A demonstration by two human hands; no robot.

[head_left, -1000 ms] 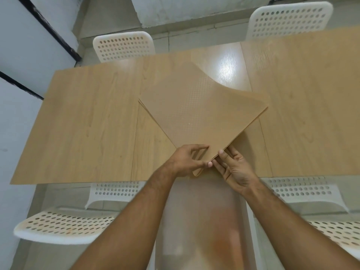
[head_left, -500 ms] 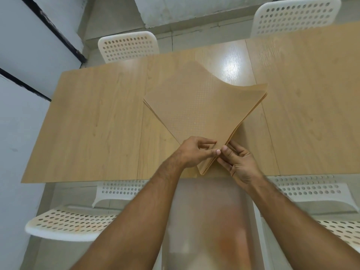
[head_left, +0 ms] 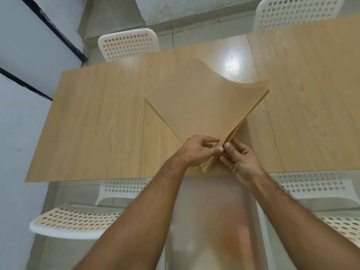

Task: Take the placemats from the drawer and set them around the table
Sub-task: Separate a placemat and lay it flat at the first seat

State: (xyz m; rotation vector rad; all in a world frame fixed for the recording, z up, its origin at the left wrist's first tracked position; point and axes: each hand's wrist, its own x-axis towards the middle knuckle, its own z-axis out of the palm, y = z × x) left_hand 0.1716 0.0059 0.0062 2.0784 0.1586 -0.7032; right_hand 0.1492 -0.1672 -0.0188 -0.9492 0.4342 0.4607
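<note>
A stack of several tan, dotted placemats [head_left: 202, 102] sits cornerwise over the middle of the light wooden table [head_left: 93, 121], its near corner at the front edge. My left hand [head_left: 196, 151] pinches the top mats at that near corner, thumb and fingers closed on them. My right hand [head_left: 239, 158] grips the lower mats at the same corner from the right side. The right edge of the stack fans apart, and the far right corner curls upward off the table. No drawer is in view.
White perforated chairs stand around the table: one at the far left [head_left: 127, 44], one at the far right [head_left: 298, 13], two near me at the left [head_left: 78, 221] and right [head_left: 319, 193]. A grey wall [head_left: 23, 45] runs along the left.
The stack's right side has lifted and fanned apart more, and its far right corner now curls higher. Both hands stay at the near corner, the left raising the top mats slightly.
</note>
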